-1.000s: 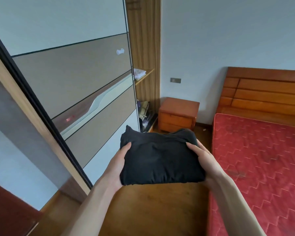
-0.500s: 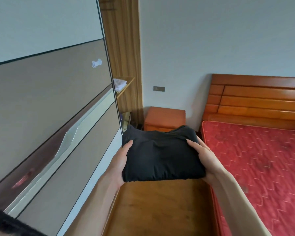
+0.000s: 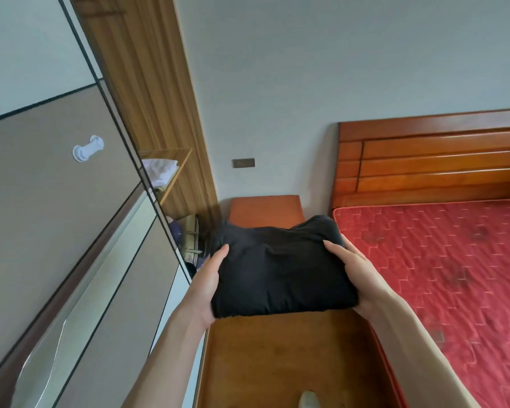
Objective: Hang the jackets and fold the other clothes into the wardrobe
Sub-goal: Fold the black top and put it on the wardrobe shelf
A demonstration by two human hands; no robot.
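A folded black garment (image 3: pixel 280 269) is held flat in front of me, between both hands. My left hand (image 3: pixel 208 287) grips its left edge and my right hand (image 3: pixel 355 275) grips its right edge. The wardrobe fills the left side, with its grey sliding door (image 3: pixel 56 219) shut across most of it. Past the door's edge an open wooden section shows a shelf (image 3: pixel 175 169) with folded white cloth (image 3: pixel 159 169) on it, and bags (image 3: pixel 186 234) lower down.
A red mattress (image 3: pixel 448 275) on a wooden bed with a headboard (image 3: pixel 430 154) lies to the right. An orange bedside cabinet (image 3: pixel 264 207) stands against the far wall. Wooden floor (image 3: pixel 283 363) runs between wardrobe and bed. A white knob (image 3: pixel 87 148) sits on the door.
I have moved forward along the wardrobe toward its open section and the far wall. The view has tilted up. Both hands still hold the black garment the same way.
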